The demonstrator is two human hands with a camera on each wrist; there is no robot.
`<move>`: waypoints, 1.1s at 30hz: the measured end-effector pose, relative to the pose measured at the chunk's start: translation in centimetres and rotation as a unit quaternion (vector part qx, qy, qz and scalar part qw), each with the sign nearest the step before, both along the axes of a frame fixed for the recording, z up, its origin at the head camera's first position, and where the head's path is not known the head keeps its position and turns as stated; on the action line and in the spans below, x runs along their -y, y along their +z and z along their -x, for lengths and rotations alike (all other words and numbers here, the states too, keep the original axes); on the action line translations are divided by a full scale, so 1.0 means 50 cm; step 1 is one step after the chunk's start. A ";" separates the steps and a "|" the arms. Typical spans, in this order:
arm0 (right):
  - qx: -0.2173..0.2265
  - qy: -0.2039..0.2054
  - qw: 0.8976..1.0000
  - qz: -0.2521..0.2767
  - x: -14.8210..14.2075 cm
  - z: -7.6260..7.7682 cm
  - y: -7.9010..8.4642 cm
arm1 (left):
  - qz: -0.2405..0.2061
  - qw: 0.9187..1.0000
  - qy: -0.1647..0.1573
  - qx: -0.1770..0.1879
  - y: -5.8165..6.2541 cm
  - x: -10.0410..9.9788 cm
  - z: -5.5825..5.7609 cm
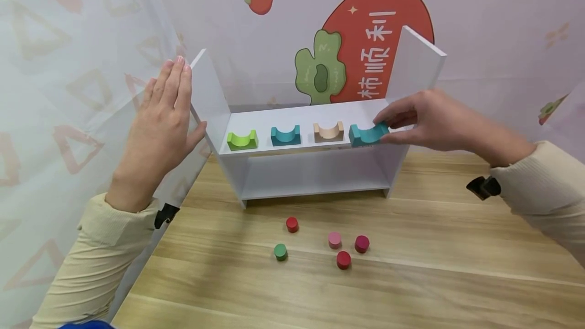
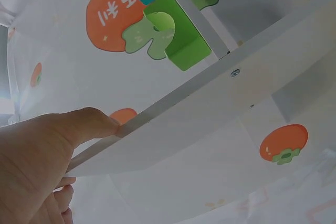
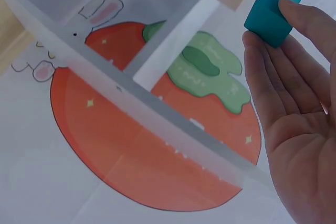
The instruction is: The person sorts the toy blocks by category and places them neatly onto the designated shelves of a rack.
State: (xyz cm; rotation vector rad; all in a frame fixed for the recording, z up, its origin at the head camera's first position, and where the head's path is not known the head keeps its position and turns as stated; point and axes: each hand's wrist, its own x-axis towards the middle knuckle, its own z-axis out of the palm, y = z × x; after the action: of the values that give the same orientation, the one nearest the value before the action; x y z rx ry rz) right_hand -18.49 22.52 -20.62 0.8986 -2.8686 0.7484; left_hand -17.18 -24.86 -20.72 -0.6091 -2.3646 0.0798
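Observation:
A white two-tier shelf (image 1: 315, 170) stands on the table. My left hand (image 1: 160, 121) holds its left side panel (image 2: 173, 114), thumb across the front edge, fingers extended along the outer side. On the upper board sit a lime green block (image 1: 242, 141), a teal block (image 1: 285, 136) and a beige block (image 1: 328, 133), each with a curved notch facing up. At the board's right end, my right hand (image 1: 425, 118) pinches another teal notched block (image 3: 270, 17) between thumb and fingers. From the head view, I cannot tell whether this block touches the board.
In front of the shelf, several small round pieces lie on the wooden table (image 1: 205, 278): red (image 1: 292, 224), green (image 1: 281, 252), pink (image 1: 334, 239), and more reds. A cloth with persimmon prints hangs behind. Something blue (image 1: 87, 325) shows at the bottom left.

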 end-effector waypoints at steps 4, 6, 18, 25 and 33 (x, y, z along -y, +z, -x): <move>-0.013 -0.019 0.999 -0.023 0.001 0.017 0.011 | 0.001 1.000 -0.003 0.001 0.001 0.002 0.001; -0.016 -0.025 0.999 -0.036 0.003 0.025 0.013 | 0.000 1.000 -0.003 0.001 -0.001 0.003 0.001; -0.011 -0.043 0.998 -0.053 0.010 0.050 -0.007 | 0.003 1.000 -0.006 -0.012 -0.004 0.003 0.008; -0.002 -0.060 0.997 -0.043 0.007 0.060 -0.032 | 0.000 1.000 -0.006 -0.010 -0.003 0.001 0.007; -0.001 -0.067 0.996 -0.057 0.007 0.067 -0.046 | -0.004 1.000 -0.006 -0.006 -0.003 0.002 0.007</move>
State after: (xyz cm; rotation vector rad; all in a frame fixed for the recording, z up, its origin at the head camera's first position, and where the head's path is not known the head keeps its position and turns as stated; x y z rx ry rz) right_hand -21.84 22.18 -22.90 0.7083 -2.9583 0.5769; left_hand -17.54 -24.93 -20.88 -0.6179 -2.3478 0.0695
